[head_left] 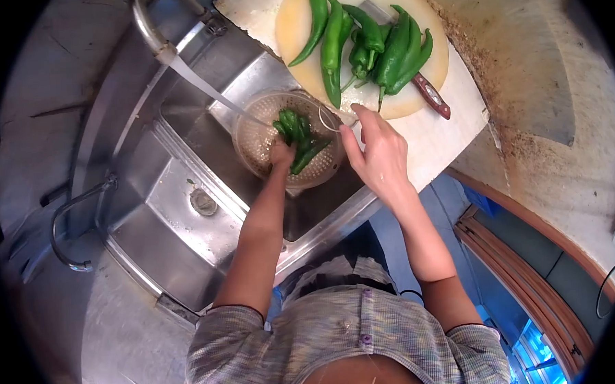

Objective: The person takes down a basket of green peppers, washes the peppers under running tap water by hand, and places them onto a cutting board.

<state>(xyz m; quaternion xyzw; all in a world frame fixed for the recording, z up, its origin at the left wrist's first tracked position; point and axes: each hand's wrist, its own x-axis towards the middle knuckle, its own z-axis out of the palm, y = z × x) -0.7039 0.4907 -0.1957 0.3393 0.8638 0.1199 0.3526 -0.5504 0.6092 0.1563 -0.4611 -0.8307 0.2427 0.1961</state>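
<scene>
In the sink basin sits a round perforated colander [254, 143] with several green peppers [311, 156] inside. My left hand [282, 154] reaches into it, its fingers closed around some of the peppers and partly hidden by them. My right hand [382, 151] is at the colander's right rim, thumb and index finger closed on its thin loop handle [326, 121]. A stream of water [210, 92] runs from the tap into the colander. Beyond my right hand, several long green peppers [391, 54] lie on a round cutting board [290, 21].
A knife with a brown handle [431, 96] lies on the board under the peppers. The metal tap [151, 31] arches over the sink's far side. A second basin [171, 215] with a drain adjoins on the left, beside another curved tap [63, 247].
</scene>
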